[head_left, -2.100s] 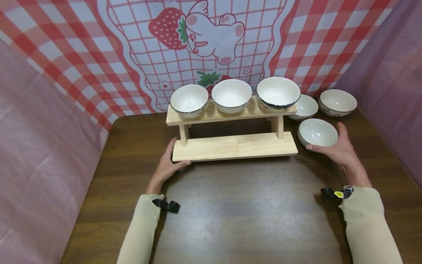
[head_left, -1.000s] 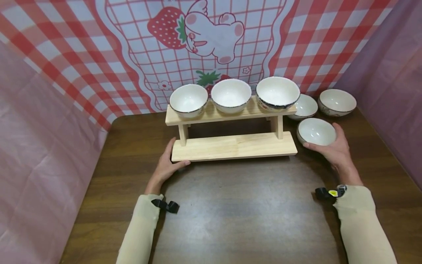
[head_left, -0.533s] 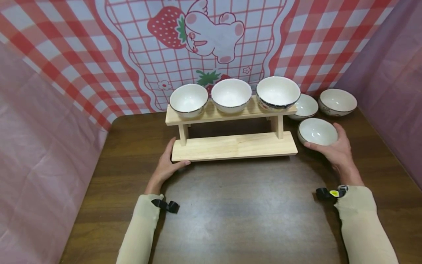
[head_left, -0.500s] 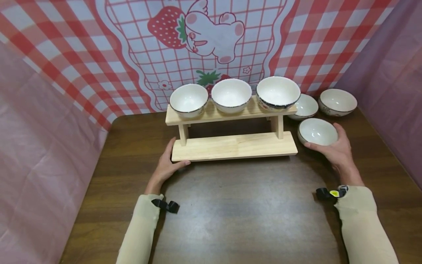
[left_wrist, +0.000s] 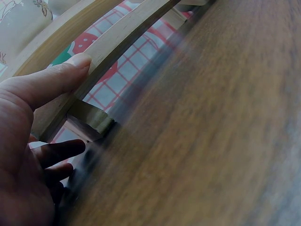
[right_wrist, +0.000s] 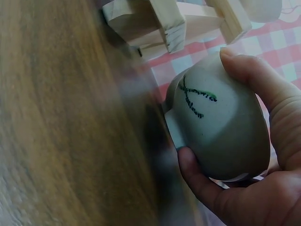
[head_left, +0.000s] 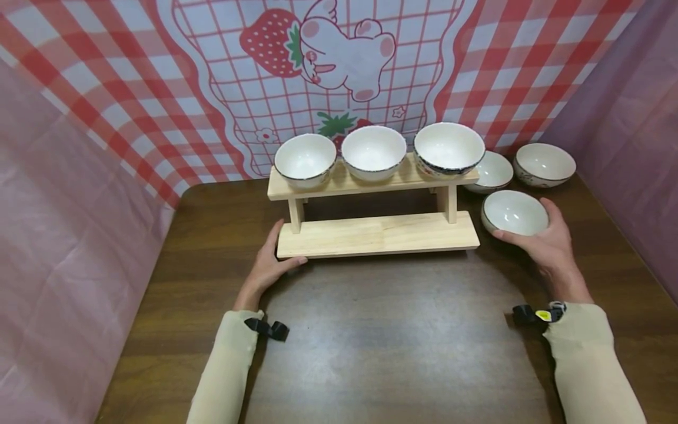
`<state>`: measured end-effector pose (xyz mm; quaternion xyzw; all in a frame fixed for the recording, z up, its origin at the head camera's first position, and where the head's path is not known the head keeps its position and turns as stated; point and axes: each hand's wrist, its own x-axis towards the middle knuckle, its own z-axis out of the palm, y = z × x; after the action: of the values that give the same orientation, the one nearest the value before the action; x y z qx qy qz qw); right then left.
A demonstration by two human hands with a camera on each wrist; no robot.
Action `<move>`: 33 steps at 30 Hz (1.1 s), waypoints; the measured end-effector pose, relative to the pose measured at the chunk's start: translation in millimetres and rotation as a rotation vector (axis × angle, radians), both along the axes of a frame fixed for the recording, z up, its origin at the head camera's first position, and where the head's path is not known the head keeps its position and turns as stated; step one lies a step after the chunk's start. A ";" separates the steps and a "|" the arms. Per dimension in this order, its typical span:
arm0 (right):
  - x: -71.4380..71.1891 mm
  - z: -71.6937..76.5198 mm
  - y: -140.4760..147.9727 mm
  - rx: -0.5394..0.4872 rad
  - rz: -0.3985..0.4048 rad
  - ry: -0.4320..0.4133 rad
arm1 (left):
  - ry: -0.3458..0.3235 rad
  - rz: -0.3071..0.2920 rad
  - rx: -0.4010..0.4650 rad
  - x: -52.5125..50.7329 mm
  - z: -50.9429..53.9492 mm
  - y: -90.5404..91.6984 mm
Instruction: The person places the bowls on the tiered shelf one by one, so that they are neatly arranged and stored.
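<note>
Right wrist alone shows sprig (right_wrist: 195,98) on bowl (right_wrist: 230,132) right hand (head_left: 548,244) grips; left hand (head_left: 266,266) grips stand (head_left: 377,235).

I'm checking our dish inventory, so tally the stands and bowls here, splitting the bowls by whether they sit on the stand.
Wooden stand: 1
Bowls on the stand: 3
Other bowls, off the stand: 3
Total: 7

A pale, two-tier wooden stand (head_left: 378,235) sits on the far worktop (head_left: 381,347), its left end held by the left hand (head_left: 263,268). Just right, the right hand (head_left: 553,241) grips an upright, dark-rimmed white bowl (head_left: 514,213).
</note>
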<state>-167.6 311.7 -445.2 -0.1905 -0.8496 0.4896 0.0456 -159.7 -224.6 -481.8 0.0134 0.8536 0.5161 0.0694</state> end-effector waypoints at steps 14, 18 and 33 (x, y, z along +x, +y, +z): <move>16.3 22.2 -2.6 0.064 0.033 0.027 | 0.023 0.000 -0.014 1.7 1.4 1.1; 22.3 28.6 -4.3 0.081 0.046 0.051 | 0.029 -0.003 -0.006 2.0 0.7 0.8; 38.6 47.8 -22.1 0.111 0.171 0.111 | 0.014 -0.007 0.000 2.0 1.9 0.1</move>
<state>-129.1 289.6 -397.4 -0.0873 -0.8847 0.4538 0.0610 -157.8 -224.6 -479.9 0.0200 0.8540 0.5157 0.0655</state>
